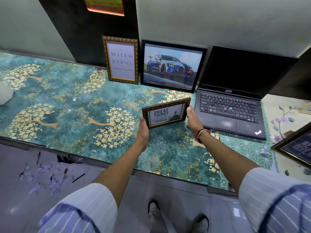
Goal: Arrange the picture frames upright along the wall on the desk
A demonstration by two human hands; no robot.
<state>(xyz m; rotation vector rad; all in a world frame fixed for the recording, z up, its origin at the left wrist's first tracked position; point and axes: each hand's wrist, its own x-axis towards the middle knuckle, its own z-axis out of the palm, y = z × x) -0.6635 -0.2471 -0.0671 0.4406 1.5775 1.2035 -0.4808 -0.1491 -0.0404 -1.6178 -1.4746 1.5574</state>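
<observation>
A small dark-framed picture reading "Great Things... Zones" [165,113] is held upright over the desk between both hands. My left hand [143,127] grips its left edge and my right hand [193,119] grips its right edge. Behind it, a gold-patterned frame with the "Success Journey Destination" text [121,60] leans upright against the dark wall panel. Right beside that, a black-framed car picture [172,66] leans against the white wall. Another dark frame [296,147] lies flat at the desk's right edge, partly cut off.
An open black laptop [230,105] sits right of the car picture, close to my right hand. The desk [67,101] has a teal and gold floral cover. A white object [5,95] sits at far left. Pens and paper scraps [47,175] litter the floor.
</observation>
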